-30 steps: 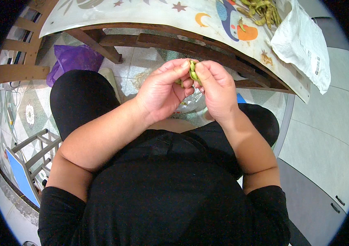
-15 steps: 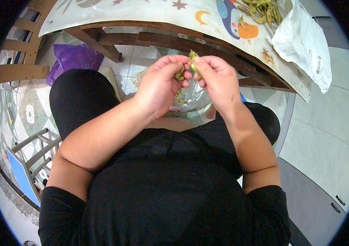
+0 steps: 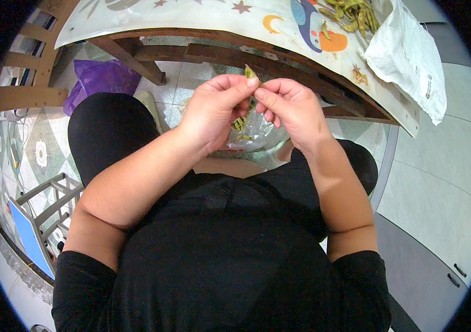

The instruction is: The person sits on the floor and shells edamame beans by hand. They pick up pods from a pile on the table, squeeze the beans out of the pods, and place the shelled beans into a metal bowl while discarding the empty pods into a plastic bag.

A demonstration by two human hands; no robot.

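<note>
A green bean pod (image 3: pixel 250 72) stands upright between my hands, its tip poking up above the thumbs. My left hand (image 3: pixel 216 108) is closed on it with thumb and forefinger. The thumb and fingers of my right hand (image 3: pixel 295 108) pinch at the pod's lower end, which is mostly hidden. Below the hands, a clear plastic bag (image 3: pixel 260 133) holds several green-yellow pieces (image 3: pixel 240 124), partly covered by my left hand. Whatever else lies in the left palm is out of sight.
On the patterned tablecloth (image 3: pixel 191 15) are a pile of bean pods (image 3: pixel 357 15), a loose pod (image 3: pixel 325 30) and a white bag (image 3: pixel 409 61). The wooden table edge (image 3: pixel 213 34) runs ahead of me. A purple bag (image 3: pixel 103 80) and a blue-topped folding stool (image 3: pixel 31 235) are at left.
The pod has shifted slightly left and now sits in my left fingers, where my right hand mainly held it before. My right fingers have moved lower, toward its bottom end.
</note>
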